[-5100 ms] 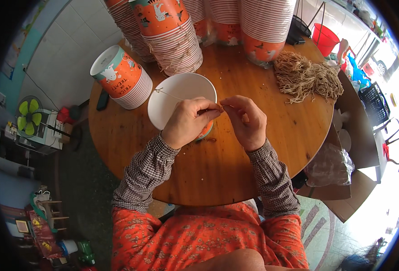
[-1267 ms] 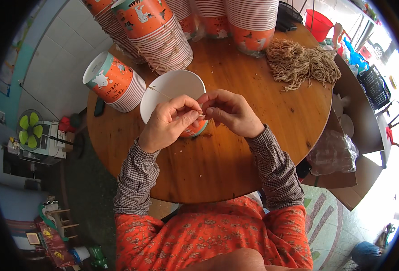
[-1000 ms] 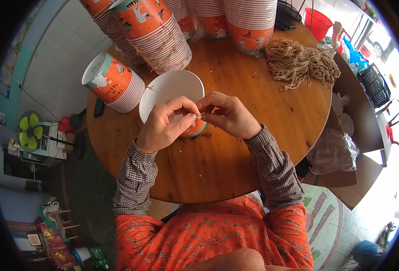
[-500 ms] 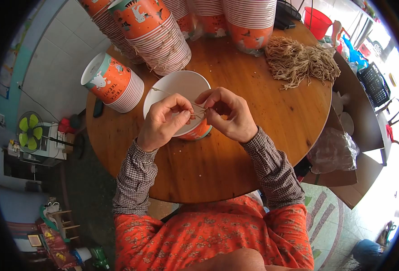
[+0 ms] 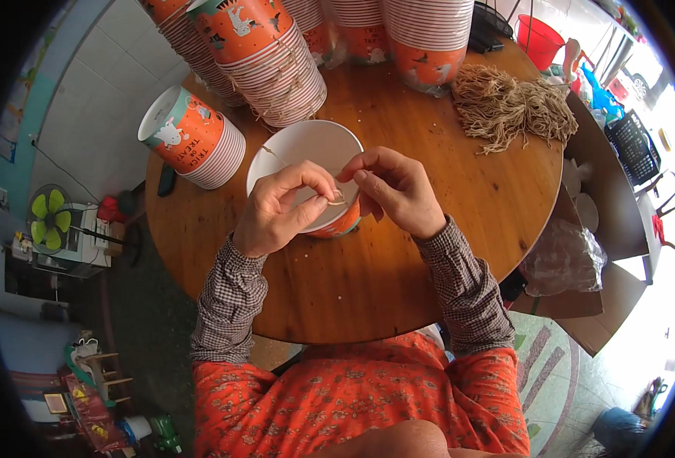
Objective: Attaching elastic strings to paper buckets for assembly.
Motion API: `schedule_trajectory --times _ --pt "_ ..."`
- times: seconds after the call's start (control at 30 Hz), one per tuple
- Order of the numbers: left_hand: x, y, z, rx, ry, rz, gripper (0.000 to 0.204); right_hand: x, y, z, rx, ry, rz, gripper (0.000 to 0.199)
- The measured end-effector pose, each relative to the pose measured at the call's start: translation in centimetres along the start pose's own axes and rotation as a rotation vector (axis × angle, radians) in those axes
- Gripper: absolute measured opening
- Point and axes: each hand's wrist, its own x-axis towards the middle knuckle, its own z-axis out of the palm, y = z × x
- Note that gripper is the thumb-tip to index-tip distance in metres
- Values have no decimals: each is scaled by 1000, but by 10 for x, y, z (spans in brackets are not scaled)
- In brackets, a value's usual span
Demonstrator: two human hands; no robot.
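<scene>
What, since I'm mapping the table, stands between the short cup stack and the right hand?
The open cup, white inside, partly behind the left hand, in the head view.

Black lettering (image 5: 199, 140) (three lines) on orange buckets (image 5: 194, 128), also rear stack (image 5: 364, 34).

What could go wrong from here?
1. The thin cord is pinched only at the fingertips of the left hand, so it could slip free.
2. A strand seems to run from the far-left rim of the orange bucket toward that hand; a hard tug might tip the bucket.
3. The right hand is close by and could knock it.
</scene>
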Motion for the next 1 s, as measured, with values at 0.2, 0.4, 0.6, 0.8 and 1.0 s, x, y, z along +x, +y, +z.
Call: schedule_trajectory --times 0.2,0.4,0.6,0.8,1.0 --pt "0 4 5 135 -3 58 10 -1 -12 8 35 -10 158 25" --pt "0 18 22 609 -6 257 16 3 -12 1 104 -86 239 20" --pt "-16 17 38 673 120 258 17 3 2 3 438 -42 182 21" --pt "-24 5 31 313 351 -21 8 -2 -2 10 147 65 63 13" --pt "-16 1 29 322 387 67 6 -1 8 17 -207 107 -132 15"
